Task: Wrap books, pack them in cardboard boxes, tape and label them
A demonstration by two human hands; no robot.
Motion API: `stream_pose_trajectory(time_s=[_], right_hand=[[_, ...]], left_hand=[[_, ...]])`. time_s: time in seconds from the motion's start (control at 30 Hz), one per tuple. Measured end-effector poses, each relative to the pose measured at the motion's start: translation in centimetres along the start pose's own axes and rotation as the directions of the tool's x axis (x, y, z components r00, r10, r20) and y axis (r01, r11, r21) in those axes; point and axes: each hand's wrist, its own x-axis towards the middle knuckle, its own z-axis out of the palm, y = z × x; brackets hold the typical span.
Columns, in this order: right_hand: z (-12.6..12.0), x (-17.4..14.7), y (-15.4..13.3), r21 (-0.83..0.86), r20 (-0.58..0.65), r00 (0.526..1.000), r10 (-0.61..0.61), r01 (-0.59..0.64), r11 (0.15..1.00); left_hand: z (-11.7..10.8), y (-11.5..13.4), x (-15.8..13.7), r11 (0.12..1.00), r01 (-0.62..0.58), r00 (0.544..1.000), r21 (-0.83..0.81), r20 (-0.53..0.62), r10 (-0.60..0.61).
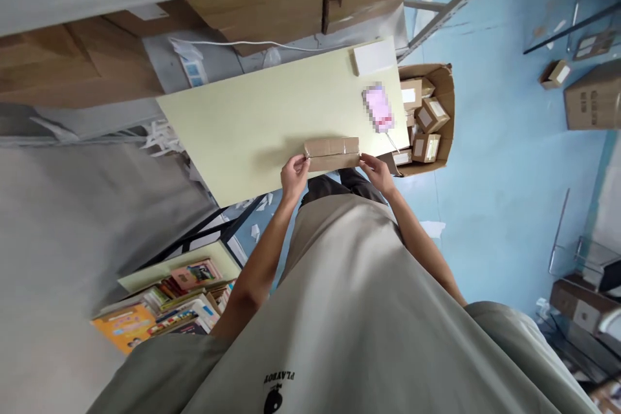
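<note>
Box [332, 147] is gripped between left hand [294, 178] and right hand [378, 174], pink item [378, 107] and parcel-filled carton [449, 123] near the latter.

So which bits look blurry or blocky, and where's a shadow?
Head view: the pink item is pixelated into blocks; head view: the grey area at picture left is smeary; head view: soft shadow on the pale table beside the cardboard box.
</note>
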Motion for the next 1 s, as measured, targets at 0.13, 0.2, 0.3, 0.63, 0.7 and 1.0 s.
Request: stream_pose_trajectory(time_s=[0.13,0.2,0.3,0.63,0.7,1.0], right_hand=[[-2.6,-2.5,0.4,-0.031,-0.055,0.998,0.028,-0.03,0.999],[-4.5,-3.0,0.8,-0.052,-0.075,0.997,0.026,-0.03,0.998],[-8.2,-3.0,1.3,-0.122,-0.084,0.996,-0.016,0.005,0.993],[-28.4,0.6,5.4,-0.519,-0.2,0.945,-0.261,0.124,0.846],[-32.4,1.2,7.2,-0.518,-0.249,0.932,-0.265,0.103,0.849],[-44.4,6.0,11.8,-0.465,-0.489,0.81,-0.324,0.072,0.882]], left_hand=[[1.2,0.9,-1.6,0.995,-0.054,0.997,0.081,0.051,0.049],[2.3,1.7,-2.6,0.991,-0.076,0.995,0.109,0.074,0.068],[4.9,3.0,-4.5,0.991,-0.099,0.988,0.088,0.123,0.088],[22.7,10.2,-14.1,0.998,-0.026,0.856,-0.054,0.514,0.05],[26.7,11.8,-15.0,1.0,-0.003,0.791,-0.025,0.611,0.018],[43.8,17.8,-10.0,0.965,-0.243,0.751,0.099,0.649,0.122]])
